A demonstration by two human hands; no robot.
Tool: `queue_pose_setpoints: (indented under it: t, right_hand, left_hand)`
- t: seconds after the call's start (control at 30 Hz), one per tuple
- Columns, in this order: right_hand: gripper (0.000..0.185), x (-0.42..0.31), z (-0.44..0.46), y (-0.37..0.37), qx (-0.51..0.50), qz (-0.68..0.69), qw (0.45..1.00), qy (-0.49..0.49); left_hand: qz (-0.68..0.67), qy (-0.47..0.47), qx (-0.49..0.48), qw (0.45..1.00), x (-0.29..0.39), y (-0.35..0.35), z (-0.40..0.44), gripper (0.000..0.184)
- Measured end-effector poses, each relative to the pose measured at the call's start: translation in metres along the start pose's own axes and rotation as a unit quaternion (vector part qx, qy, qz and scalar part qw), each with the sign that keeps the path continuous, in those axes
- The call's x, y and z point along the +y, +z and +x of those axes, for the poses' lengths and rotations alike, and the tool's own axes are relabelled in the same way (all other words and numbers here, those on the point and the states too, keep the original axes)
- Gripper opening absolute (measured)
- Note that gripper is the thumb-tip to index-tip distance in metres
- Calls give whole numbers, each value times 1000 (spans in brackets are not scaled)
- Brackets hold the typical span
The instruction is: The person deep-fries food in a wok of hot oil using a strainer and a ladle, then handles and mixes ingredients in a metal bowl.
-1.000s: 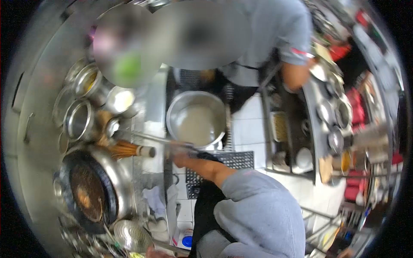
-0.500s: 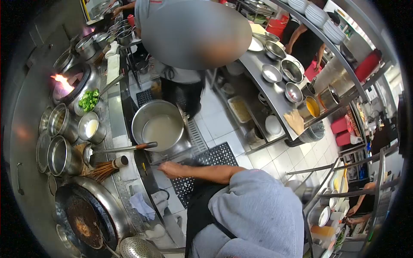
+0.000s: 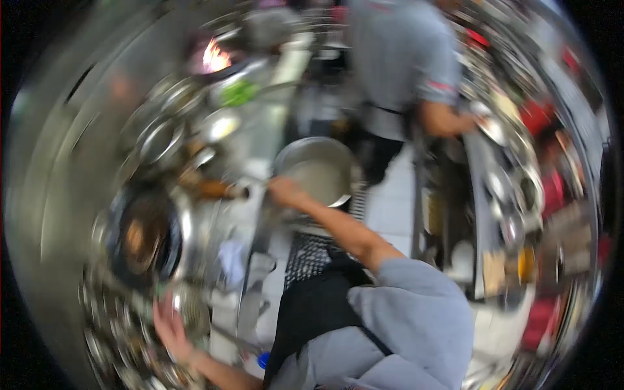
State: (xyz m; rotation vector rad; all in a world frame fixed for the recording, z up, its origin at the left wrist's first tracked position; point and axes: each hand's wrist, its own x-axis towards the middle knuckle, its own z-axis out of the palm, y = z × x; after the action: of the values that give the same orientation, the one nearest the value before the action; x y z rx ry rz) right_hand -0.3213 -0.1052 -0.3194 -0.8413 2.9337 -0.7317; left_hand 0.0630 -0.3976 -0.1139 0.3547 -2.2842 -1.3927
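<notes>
Across the counter (image 3: 263, 143) is laid the ladle (image 3: 203, 156), its handle end just at the right hand (image 3: 286, 192); the long axis runs leftward and slightly up, with the bowl pointed away from this hand. Whether it is gripped cannot be told through the blur. The left hand (image 3: 172, 328) is held open, empty, beside the strainer (image 3: 194, 311).

No readable text, no legible labels, brands, numbers or signs

The head view looks forward and down, close over the counter (image 3: 265, 140)
</notes>
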Motion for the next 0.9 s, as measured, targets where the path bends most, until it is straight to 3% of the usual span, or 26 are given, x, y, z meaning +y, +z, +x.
queue_pose_setpoints:
  t: [0.03,0.07,0.1,0.13,0.17,0.23,0.3,0.33,0.37,0.53,0.63,0.73,0.83,0.9]
  right_hand:
    - [20,-1,0,-2,-12,-7,1000,-10]
    - [26,-1,0,-4,-24,-13,999,-20]
    - [33,16,9,18,-69,2,998,3]
    - [33,15,6,13,-81,56,995,26]
    - [36,27,8,30,-67,65,995,24]
    - [36,37,16,40,-39,106,994,3]
    - [32,25,17,20,-43,139,989,23]
    - [27,14,14,4,-69,188,979,50]
    - [23,3,8,-11,-95,235,964,81]
    - [15,-53,-39,-70,-74,341,935,58]
    - [14,-116,-51,-115,-195,440,875,53]
    - [12,-170,-48,-139,-217,506,834,-35]
    - [12,-209,-34,-158,-314,523,792,-28]
    - [12,-233,-28,-155,-319,499,804,-51]
  left_hand:
    - [-108,-5,34,994,-17,2,6,80]
    - [-94,8,120,988,-31,8,10,55]
    - [-251,-125,69,957,-38,-3,27,44]
    - [-445,-282,71,847,-46,-14,43,36]
    - [-556,-415,119,710,-54,-24,61,32]
    - [-570,-412,118,701,-78,-26,71,33]
    - [-533,-398,111,739,-82,-20,69,28]
    - [-477,-371,118,788,-92,-17,65,23]
    - [-466,-361,123,799,-86,-12,57,22]
    - [-444,-315,167,822,-60,5,24,23]
    - [-450,-314,168,819,-52,6,9,23]
    - [-434,-305,170,830,-41,6,1,23]
    - [-427,-302,186,832,-36,6,-7,23]
    - [-426,-294,191,834,-40,4,-13,24]
